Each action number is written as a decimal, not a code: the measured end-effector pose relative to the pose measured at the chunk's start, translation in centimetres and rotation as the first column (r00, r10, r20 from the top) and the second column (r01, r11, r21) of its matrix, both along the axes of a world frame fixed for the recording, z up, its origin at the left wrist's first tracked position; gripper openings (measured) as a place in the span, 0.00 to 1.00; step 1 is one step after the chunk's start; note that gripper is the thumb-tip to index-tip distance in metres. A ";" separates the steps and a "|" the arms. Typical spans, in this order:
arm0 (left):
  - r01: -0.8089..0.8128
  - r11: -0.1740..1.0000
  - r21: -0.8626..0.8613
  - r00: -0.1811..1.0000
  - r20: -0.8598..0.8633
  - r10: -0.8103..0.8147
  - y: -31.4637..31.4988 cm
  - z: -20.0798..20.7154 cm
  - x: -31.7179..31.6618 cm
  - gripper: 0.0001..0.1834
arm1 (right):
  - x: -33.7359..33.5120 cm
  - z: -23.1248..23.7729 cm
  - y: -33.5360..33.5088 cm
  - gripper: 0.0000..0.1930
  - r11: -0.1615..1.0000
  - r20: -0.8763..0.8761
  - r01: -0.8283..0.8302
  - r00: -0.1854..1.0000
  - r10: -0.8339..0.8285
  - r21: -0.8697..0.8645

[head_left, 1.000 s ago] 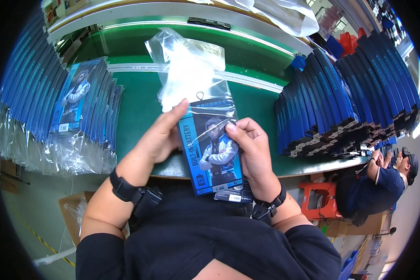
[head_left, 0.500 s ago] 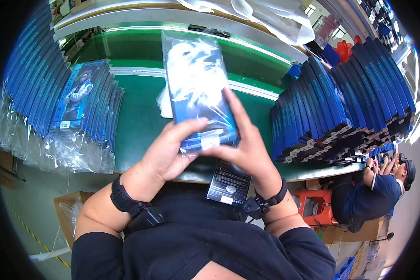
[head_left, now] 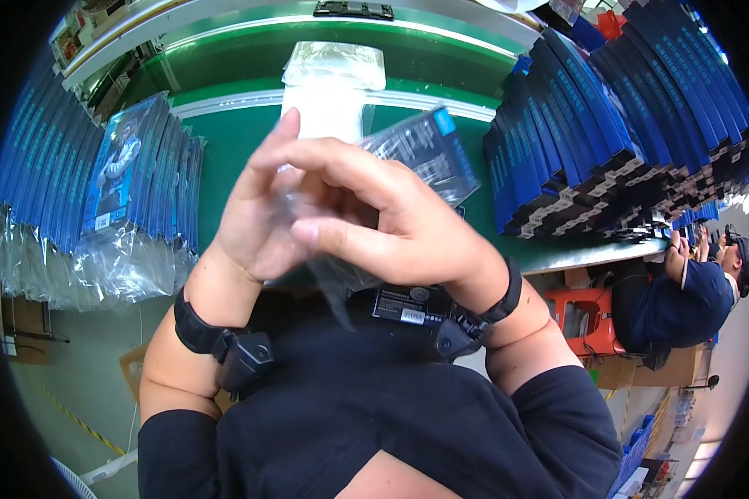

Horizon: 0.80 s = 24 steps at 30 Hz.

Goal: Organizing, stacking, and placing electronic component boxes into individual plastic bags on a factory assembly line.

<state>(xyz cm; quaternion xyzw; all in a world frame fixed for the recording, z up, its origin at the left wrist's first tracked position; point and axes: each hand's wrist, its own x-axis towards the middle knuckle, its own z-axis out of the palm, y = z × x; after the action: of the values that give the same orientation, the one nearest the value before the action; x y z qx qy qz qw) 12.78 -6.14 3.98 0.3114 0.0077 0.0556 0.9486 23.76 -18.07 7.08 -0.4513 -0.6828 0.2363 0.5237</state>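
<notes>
A flat blue-black box (head_left: 429, 154) in a clear plastic bag is tilted beyond my right hand, its printed dark back showing. My right hand (head_left: 391, 204) crosses in front, its fingers curled and closed on the bag, thumb pointing left. My left hand (head_left: 258, 220) faces it and closes on the bag's near end; most of its fingers are hidden or blurred. Loose film (head_left: 333, 287) hangs below both hands. Behind them, white and clear plastic bags (head_left: 329, 75) lie on the green table (head_left: 233, 175). Another black box (head_left: 404, 303) lies at the table's near edge.
Bagged blue boxes (head_left: 129, 170) stand in a row at the left. Tall rows of unbagged blue boxes (head_left: 558, 133) stand at the right. Beyond them sits a person in a dark shirt (head_left: 682, 299) near an orange stool (head_left: 582, 320). A black strip-like object (head_left: 354, 10) lies on the far ledge.
The bagged box has turned over from its bright face to its dark back and swung right. My right hand has crossed over toward my left, and the white bags behind have come into sight.
</notes>
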 end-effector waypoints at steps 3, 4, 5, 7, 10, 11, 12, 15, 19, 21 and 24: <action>-0.018 1.000 0.024 0.991 0.130 0.014 0.4 -0.7 -0.5 0.22 | -0.5 1.1 -0.2 0.30 0.993 -0.141 -0.102 0.984 0.109 0.054; -0.064 0.994 -0.094 0.995 0.073 0.071 0.8 -1.4 -0.4 0.19 | -0.4 1.0 -0.5 0.29 0.995 -0.159 -0.029 0.986 0.045 0.100; -0.118 0.971 -0.207 0.992 0.010 0.123 1.3 -1.8 -0.4 0.17 | -0.2 1.0 -1.1 0.28 0.989 -0.179 0.042 0.984 -0.016 0.143; -0.057 0.910 -0.410 0.998 -0.021 0.053 2.1 -1.4 -0.3 0.17 | -0.1 1.2 -2.8 0.19 0.935 -0.258 0.327 0.923 -0.285 0.136; -0.079 0.882 -0.465 0.994 0.029 0.104 3.2 -2.2 -0.6 0.19 | 0.4 -0.2 -4.0 0.11 0.876 -0.404 0.474 0.787 -0.466 -0.087; -0.103 0.869 -0.484 0.989 0.046 0.143 3.1 -2.0 -0.7 0.19 | 0.6 -0.6 -4.2 0.13 0.849 -0.370 0.491 0.765 -0.527 -0.194; -0.125 0.858 -0.499 0.982 0.060 0.178 3.1 -1.7 -0.7 0.20 | 0.4 -0.9 -4.0 0.15 0.854 -0.379 0.424 0.769 -0.515 -0.301; -0.115 0.863 -0.492 0.973 0.120 0.198 3.1 -1.8 -0.6 0.20 | -0.7 -2.0 -2.7 0.20 0.812 -0.405 0.128 0.816 -0.412 -0.569; -0.145 0.897 -0.418 0.978 0.078 0.194 3.0 -1.7 -0.6 0.20 | -1.1 -3.7 -2.0 0.14 0.848 -0.636 -0.188 0.744 -0.206 -0.495; -0.186 0.900 -0.395 0.976 0.034 0.216 3.1 -1.7 -0.7 0.19 | -1.2 -3.6 -2.0 0.11 0.873 -0.576 -0.162 0.803 -0.154 -0.460; -0.283 0.883 -0.375 0.959 -0.077 0.274 3.0 -1.4 -0.4 0.17 | -1.2 -3.7 -2.3 0.10 0.882 -0.424 -0.033 0.885 -0.192 -0.470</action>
<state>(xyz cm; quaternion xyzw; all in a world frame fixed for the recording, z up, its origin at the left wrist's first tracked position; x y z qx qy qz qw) 12.36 -3.13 2.59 0.1166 0.0731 0.1853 0.9730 22.59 -20.32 3.40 -0.5230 -0.4434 0.4699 0.5559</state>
